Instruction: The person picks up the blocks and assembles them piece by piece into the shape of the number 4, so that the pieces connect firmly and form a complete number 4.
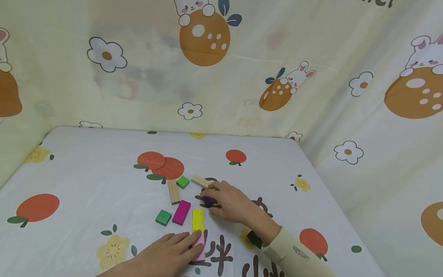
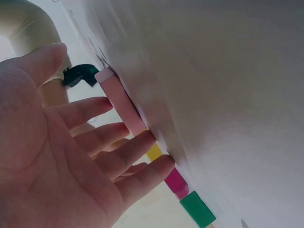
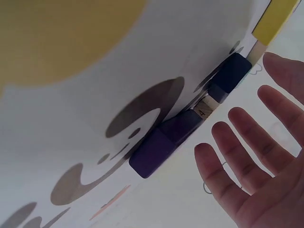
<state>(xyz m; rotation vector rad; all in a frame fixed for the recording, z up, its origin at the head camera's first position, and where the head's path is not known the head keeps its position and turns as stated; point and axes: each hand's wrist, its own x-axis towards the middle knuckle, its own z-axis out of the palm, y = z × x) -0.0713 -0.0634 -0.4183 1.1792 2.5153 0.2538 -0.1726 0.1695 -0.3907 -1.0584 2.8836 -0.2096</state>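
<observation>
Grip left [image 1: 169,252]: fingers straight, touching pink block [image 1: 199,249] | grip right [image 1: 229,202]: fingers straight, near purple block [image 1: 209,201]

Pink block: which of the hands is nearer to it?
Left. The left hand is at the pink block, partly covering it; the right hand is away from it, farther forward and to the right.

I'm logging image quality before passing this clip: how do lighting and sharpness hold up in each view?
Head view: soft, fairly even light, the yellow block and magenta block clear-edged; left wrist view: grey-brown shade dulls the tabletop, while a patch by the sleeve is nearly white; right wrist view: the purple block looks very dark, its outline readable.
</observation>
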